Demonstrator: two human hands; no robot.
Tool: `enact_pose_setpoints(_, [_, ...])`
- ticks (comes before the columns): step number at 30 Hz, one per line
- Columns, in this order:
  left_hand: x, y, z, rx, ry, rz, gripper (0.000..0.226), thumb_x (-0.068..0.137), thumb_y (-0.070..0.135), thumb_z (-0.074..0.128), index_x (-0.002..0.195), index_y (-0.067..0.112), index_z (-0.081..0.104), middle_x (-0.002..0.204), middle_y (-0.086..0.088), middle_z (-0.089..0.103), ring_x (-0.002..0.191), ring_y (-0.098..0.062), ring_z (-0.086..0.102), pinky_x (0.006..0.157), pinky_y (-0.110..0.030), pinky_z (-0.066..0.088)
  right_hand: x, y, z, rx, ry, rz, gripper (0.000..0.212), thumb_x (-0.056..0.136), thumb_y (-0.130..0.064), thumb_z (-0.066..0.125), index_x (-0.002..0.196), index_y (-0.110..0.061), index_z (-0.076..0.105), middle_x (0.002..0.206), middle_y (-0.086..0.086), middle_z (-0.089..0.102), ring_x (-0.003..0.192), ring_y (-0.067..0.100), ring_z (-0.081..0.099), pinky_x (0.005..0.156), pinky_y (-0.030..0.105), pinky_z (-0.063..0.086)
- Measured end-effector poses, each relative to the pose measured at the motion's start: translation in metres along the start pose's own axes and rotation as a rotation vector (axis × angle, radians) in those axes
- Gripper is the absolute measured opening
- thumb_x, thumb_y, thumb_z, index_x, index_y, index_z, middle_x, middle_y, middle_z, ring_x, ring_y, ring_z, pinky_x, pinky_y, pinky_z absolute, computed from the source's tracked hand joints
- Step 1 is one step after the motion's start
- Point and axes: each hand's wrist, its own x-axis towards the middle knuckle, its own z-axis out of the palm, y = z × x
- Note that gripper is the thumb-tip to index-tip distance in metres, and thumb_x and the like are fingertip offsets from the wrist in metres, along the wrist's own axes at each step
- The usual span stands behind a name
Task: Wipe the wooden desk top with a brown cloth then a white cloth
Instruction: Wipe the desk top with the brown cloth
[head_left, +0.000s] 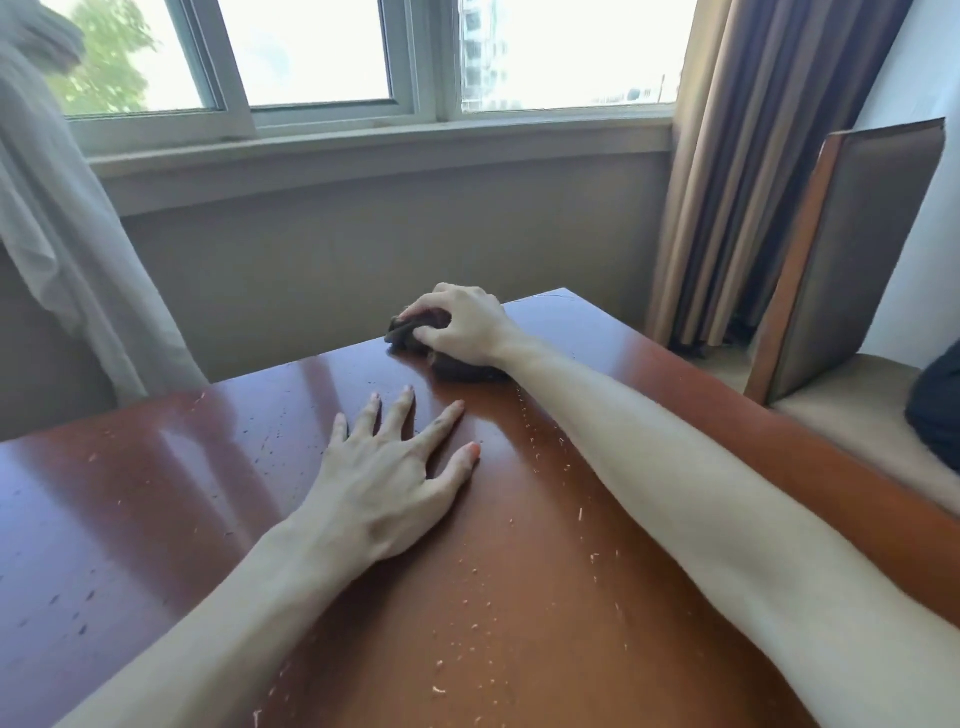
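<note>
I have the brown cloth (415, 332) bunched under my right hand (462, 325), fingers curled round it, at twelve o'clock near the bench's (156, 519) far edge. My left hand (387, 480) lies flat, fingers spread, just short of it. I judge this the brown-cloth pass; next calls for dragging toward six o'clock through the crumbs (519, 613).

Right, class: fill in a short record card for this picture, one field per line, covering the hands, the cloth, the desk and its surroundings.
Left hand: left hand lies flat on the desk, fingers spread
Right hand: right hand grips the brown cloth
Cloth position: bunched, near the far edge of the desk
Desk surface: glossy reddish wood, scattered pale crumbs
White cloth: none seen on the desk
Behind desk: window
</note>
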Motion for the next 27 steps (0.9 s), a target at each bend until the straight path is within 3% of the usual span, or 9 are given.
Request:
enact_pose_setpoints(2, [0.000, 0.002, 0.000, -0.006, 0.001, -0.002, 0.065, 0.091, 0.077, 0.006, 0.153, 0.059, 0.001, 0.170, -0.001, 0.000, 0.156, -0.028, -0.001, 0.124, -0.053, 0.004, 0.000, 0.016, -0.016, -0.002, -0.034, -0.060, 0.029, 0.089, -0.029, 0.066, 0.114, -0.040, 0.075, 0.101, -0.021, 0.063, 0.099, 0.003, 0.057, 0.094, 0.024, 0.043])
enact_pose_setpoints(3, [0.000, 0.001, 0.000, -0.001, 0.003, -0.004, 0.065, 0.091, 0.077, 0.005, 0.153, 0.059, 0.001, 0.170, -0.001, 0.001, 0.156, -0.028, 0.000, 0.124, -0.053, 0.005, 0.005, 0.030, -0.024, -0.039, -0.004, 0.005, 0.030, 0.091, -0.026, 0.065, 0.116, -0.037, 0.075, 0.106, -0.019, 0.066, 0.103, 0.005, 0.058, 0.095, 0.024, 0.042])
enact_pose_setpoints(7, [-0.001, 0.001, 0.001, 0.009, 0.012, -0.004, 0.065, 0.091, 0.076, 0.006, 0.153, 0.058, 0.002, 0.170, -0.001, 0.004, 0.155, -0.029, 0.003, 0.124, -0.054, 0.008, 0.021, 0.053, -0.019, -0.212, 0.244, 0.521, 0.037, 0.089, -0.022, 0.053, 0.121, -0.026, 0.071, 0.128, 0.004, 0.061, 0.122, 0.033, 0.053, 0.098, 0.040, 0.045])
enact_pose_setpoints(9, [-0.002, 0.001, 0.000, 0.005, 0.005, -0.008, 0.064, 0.092, 0.076, 0.006, 0.154, 0.057, 0.003, 0.170, -0.001, 0.002, 0.156, -0.029, 0.002, 0.124, -0.053, 0.008, 0.025, 0.027, -0.007, -0.232, 0.158, 0.399, 0.036, 0.089, -0.024, 0.053, 0.120, -0.028, 0.070, 0.125, 0.003, 0.058, 0.121, 0.033, 0.051, 0.097, 0.041, 0.044])
enact_pose_setpoints(11, [-0.004, 0.002, -0.002, -0.005, -0.005, -0.007, 0.064, 0.093, 0.075, 0.006, 0.154, 0.057, 0.003, 0.170, 0.000, 0.001, 0.156, -0.028, 0.001, 0.124, -0.053, 0.007, 0.019, 0.007, -0.001, -0.137, -0.015, 0.091, 0.031, 0.090, -0.030, 0.057, 0.116, -0.039, 0.071, 0.116, -0.004, 0.061, 0.116, 0.024, 0.056, 0.095, 0.036, 0.044])
enact_pose_setpoints(13, [-0.005, 0.002, -0.004, -0.009, 0.004, -0.004, 0.064, 0.093, 0.075, 0.006, 0.154, 0.057, 0.003, 0.170, 0.001, 0.001, 0.156, -0.028, 0.000, 0.124, -0.052, 0.007, 0.010, 0.013, -0.011, -0.050, -0.075, -0.001, 0.026, 0.090, -0.036, 0.062, 0.114, -0.041, 0.071, 0.109, -0.008, 0.063, 0.110, 0.017, 0.058, 0.098, 0.034, 0.045])
enact_pose_setpoints(19, [-0.003, 0.001, -0.001, 0.002, -0.002, -0.004, 0.063, 0.092, 0.076, 0.006, 0.153, 0.059, 0.000, 0.169, 0.001, 0.003, 0.155, -0.029, 0.003, 0.124, -0.053, 0.008, 0.029, 0.098, -0.042, -0.206, 0.167, 0.517, 0.039, 0.095, -0.029, 0.048, 0.131, -0.027, 0.062, 0.137, 0.010, 0.056, 0.128, 0.033, 0.051, 0.105, 0.040, 0.043])
enact_pose_setpoints(23, [-0.001, 0.001, -0.001, 0.001, 0.003, -0.009, 0.063, 0.093, 0.075, 0.007, 0.153, 0.058, 0.001, 0.169, 0.000, 0.004, 0.155, -0.029, 0.003, 0.124, -0.054, 0.008, 0.018, 0.081, -0.036, -0.160, 0.211, 0.555, 0.040, 0.095, -0.026, 0.047, 0.133, -0.024, 0.061, 0.136, 0.011, 0.054, 0.128, 0.035, 0.049, 0.106, 0.041, 0.041])
enact_pose_setpoints(27, [0.002, 0.000, 0.000, 0.009, -0.007, -0.011, 0.064, 0.093, 0.075, 0.008, 0.154, 0.057, 0.004, 0.169, -0.002, 0.005, 0.155, -0.031, 0.005, 0.124, -0.055, 0.007, -0.042, 0.057, -0.042, -0.126, 0.192, 0.458, 0.036, 0.088, -0.026, 0.052, 0.119, -0.033, 0.068, 0.126, 0.003, 0.062, 0.119, 0.031, 0.058, 0.096, 0.038, 0.046])
